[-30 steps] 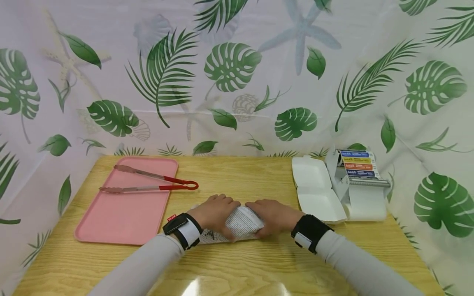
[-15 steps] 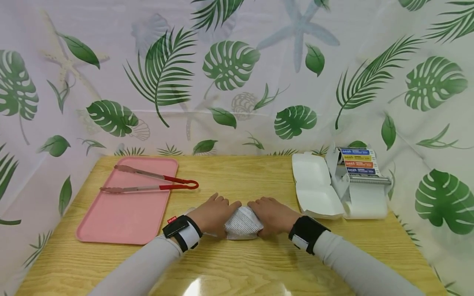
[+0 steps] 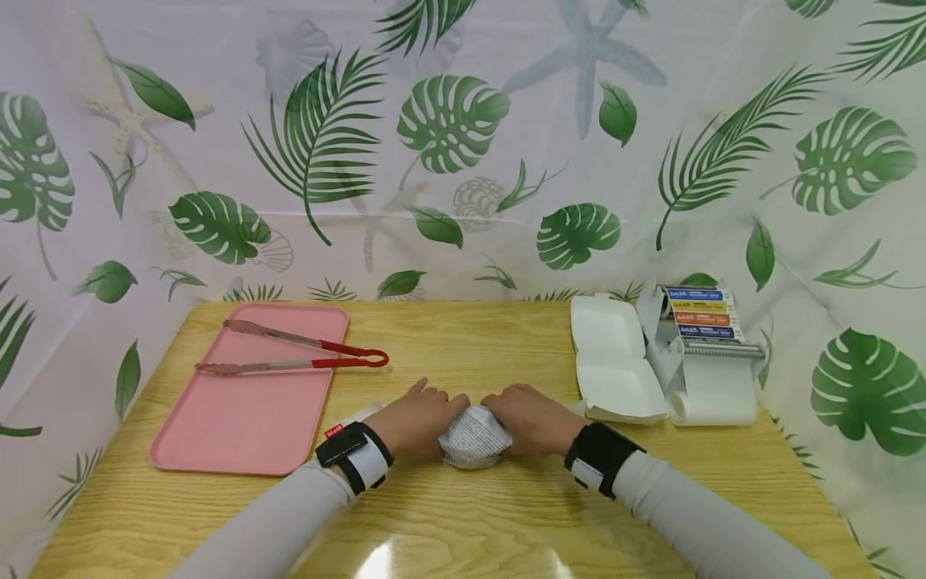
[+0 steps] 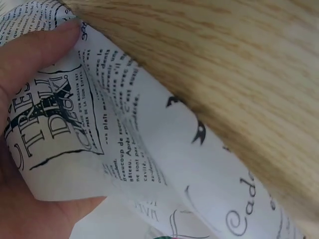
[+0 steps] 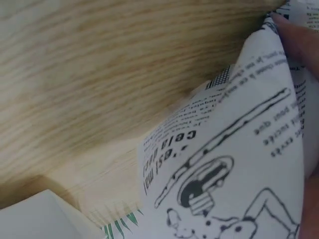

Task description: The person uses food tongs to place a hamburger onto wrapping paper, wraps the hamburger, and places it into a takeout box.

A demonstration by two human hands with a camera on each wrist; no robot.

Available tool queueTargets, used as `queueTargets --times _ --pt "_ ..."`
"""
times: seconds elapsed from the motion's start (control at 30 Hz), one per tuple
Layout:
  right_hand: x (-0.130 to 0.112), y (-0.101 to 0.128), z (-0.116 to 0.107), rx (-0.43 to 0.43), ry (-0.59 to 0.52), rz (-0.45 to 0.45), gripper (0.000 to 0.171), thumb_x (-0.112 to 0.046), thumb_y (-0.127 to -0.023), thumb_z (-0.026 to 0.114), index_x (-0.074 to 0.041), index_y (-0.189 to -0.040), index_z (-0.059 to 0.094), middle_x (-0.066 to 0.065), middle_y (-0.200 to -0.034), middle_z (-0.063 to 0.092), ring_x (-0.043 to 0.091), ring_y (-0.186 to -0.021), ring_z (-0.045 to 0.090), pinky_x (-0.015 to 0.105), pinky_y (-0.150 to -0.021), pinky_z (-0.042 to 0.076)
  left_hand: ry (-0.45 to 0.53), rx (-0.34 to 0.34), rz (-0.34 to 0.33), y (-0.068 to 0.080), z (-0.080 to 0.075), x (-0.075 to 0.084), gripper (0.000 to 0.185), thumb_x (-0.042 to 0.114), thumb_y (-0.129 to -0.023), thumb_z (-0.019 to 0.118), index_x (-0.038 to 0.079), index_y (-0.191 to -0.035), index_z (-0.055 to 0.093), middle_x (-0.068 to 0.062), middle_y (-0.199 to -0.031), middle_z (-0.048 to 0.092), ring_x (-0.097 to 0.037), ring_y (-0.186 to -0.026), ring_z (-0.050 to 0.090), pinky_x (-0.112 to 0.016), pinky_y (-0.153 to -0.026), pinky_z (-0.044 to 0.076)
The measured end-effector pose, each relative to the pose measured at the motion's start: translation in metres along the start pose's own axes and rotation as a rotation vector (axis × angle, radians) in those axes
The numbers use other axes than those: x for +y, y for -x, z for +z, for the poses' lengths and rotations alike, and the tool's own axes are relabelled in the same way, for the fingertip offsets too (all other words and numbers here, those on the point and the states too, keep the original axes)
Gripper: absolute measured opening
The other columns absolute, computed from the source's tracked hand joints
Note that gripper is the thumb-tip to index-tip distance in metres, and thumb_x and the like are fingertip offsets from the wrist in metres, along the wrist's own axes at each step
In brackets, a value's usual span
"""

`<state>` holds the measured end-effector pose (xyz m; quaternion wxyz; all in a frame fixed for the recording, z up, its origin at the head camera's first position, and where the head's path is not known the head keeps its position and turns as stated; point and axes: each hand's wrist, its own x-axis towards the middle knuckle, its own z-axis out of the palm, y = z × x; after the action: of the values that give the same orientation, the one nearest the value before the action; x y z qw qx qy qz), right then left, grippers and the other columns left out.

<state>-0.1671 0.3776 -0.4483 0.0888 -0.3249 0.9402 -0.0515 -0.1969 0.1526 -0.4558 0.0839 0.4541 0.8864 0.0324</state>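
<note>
A bundle in newsprint-patterned wrapping paper (image 3: 473, 438) sits on the table between both hands in the head view. My left hand (image 3: 419, 420) grips its left side. From the right, my right hand (image 3: 531, 420) grips the opposite side. In the left wrist view, thumb and fingers hold a folded layer of the printed paper (image 4: 129, 109), and a loose flap stretches away from the hand. Another creased flap of paper (image 5: 234, 134) spreads out beside the right hand in the right wrist view. Whatever the paper encloses is hidden.
A pink tray (image 3: 239, 426) lies at left, with red-handled tongs (image 3: 350, 357) across it. An opened white clamshell box (image 3: 615, 362) stands at right. Beside it is a dispenser (image 3: 705, 322) with a white paper roll (image 3: 716, 402). A leaf-print sheet (image 3: 463, 161) hangs behind the table.
The paper's front edge, which lay spread beneath the left hand, is now tucked in, and the bundle looks rounder. Both hands stay in nearly the same place, still gripping.
</note>
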Motion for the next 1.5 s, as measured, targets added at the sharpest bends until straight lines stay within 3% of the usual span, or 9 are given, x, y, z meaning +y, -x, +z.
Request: queueTargets --times 0.17,0.4,0.53,0.67,0.77,0.97,1.23,1.33,1.5 --pt "-0.002 0.010 -0.004 -0.044 0.039 0.035 0.083 -0.034 -0.079 0.089 -0.001 -0.144 0.049 0.012 -0.125 0.066 0.032 -0.117 0.060 0.052 -0.111 0.037 -0.045 -0.002 -0.001 0.002 -0.002 0.005 0.063 0.034 -0.081 0.087 0.014 -0.131 0.053 -0.008 -0.113 0.068 -0.028 -0.113 0.064 -0.057 -0.114 0.033" --pt "0.008 0.030 -0.013 -0.154 -0.049 0.230 0.088 -0.031 -0.080 0.085 0.000 -0.150 0.042 0.019 -0.134 0.059 0.037 -0.122 0.057 0.054 -0.106 0.041 -0.110 -0.010 -0.023 0.009 -0.005 0.010 0.072 0.043 -0.078 0.087 0.014 -0.135 0.052 -0.007 -0.125 0.062 -0.027 -0.123 0.057 -0.056 -0.115 0.032" --pt "0.018 0.039 -0.016 -0.192 -0.109 0.331 0.074 -0.023 -0.080 0.083 0.001 -0.142 0.049 0.018 -0.126 0.062 0.034 -0.113 0.060 0.049 -0.096 0.048 -0.237 0.026 0.005 0.012 -0.004 0.010 0.078 0.050 -0.075 0.087 0.014 -0.135 0.053 -0.006 -0.137 0.054 -0.025 -0.129 0.050 -0.053 -0.113 0.036" --pt "0.026 0.046 -0.018 -0.182 -0.167 0.366 0.042 -0.010 -0.088 0.076 0.001 -0.124 0.058 0.014 -0.109 0.066 0.026 -0.092 0.061 0.042 -0.081 0.050 -0.304 0.019 0.032 0.011 -0.004 0.012 0.082 0.050 -0.076 0.086 0.013 -0.140 0.051 -0.005 -0.143 0.049 -0.024 -0.133 0.046 -0.051 -0.115 0.035" --pt "0.029 0.050 -0.019 -0.166 -0.216 0.373 0.024 -0.001 -0.092 0.068 0.000 -0.116 0.062 0.012 -0.105 0.067 0.021 -0.085 0.058 0.039 -0.076 0.049 -0.267 -0.023 0.030 0.011 -0.004 0.013 0.085 0.046 -0.076 0.085 0.011 -0.145 0.048 -0.005 -0.143 0.051 -0.024 -0.135 0.045 -0.051 -0.117 0.030" --pt "0.035 0.059 -0.027 -0.130 -0.346 0.377 0.017 -0.002 -0.097 0.061 0.000 -0.113 0.066 0.008 -0.099 0.066 0.019 -0.077 0.054 0.035 -0.068 0.045 -0.182 -0.070 0.016 0.013 -0.001 0.017 0.091 0.046 -0.082 0.079 0.009 -0.154 0.039 -0.005 -0.147 0.051 -0.024 -0.140 0.042 -0.051 -0.120 0.024" --pt "0.042 0.057 -0.032 -0.111 -0.455 0.350 0.014 -0.010 -0.106 0.051 -0.008 -0.102 0.064 0.002 -0.085 0.058 0.015 -0.067 0.046 0.029 -0.061 0.036 -0.108 -0.047 -0.007 0.017 0.003 0.021 0.104 0.082 -0.086 0.047 0.008 -0.158 0.034 -0.007 -0.151 0.049 -0.024 -0.142 0.041 -0.051 -0.121 0.020" --pt "0.044 0.055 -0.035 -0.137 -0.457 0.355 0.015 -0.013 -0.108 0.049 -0.011 -0.106 0.063 0.004 -0.091 0.061 0.017 -0.072 0.049 0.031 -0.064 0.039 -0.072 -0.026 -0.038 0.017 0.007 0.023 0.100 0.084 -0.091 0.033 0.009 -0.158 0.036 -0.007 -0.151 0.050 -0.024 -0.141 0.042 -0.051 -0.121 0.019" --pt "0.047 0.053 -0.039 -0.192 -0.488 0.448 0.013 -0.020 -0.105 0.057 -0.012 -0.115 0.061 0.006 -0.104 0.063 0.020 -0.084 0.053 0.034 -0.072 0.041 -0.065 -0.003 -0.061 0.016 0.010 0.025 0.089 0.076 -0.097 0.031 0.009 -0.155 0.040 -0.007 -0.151 0.050 -0.024 -0.140 0.043 -0.052 -0.121 0.019"
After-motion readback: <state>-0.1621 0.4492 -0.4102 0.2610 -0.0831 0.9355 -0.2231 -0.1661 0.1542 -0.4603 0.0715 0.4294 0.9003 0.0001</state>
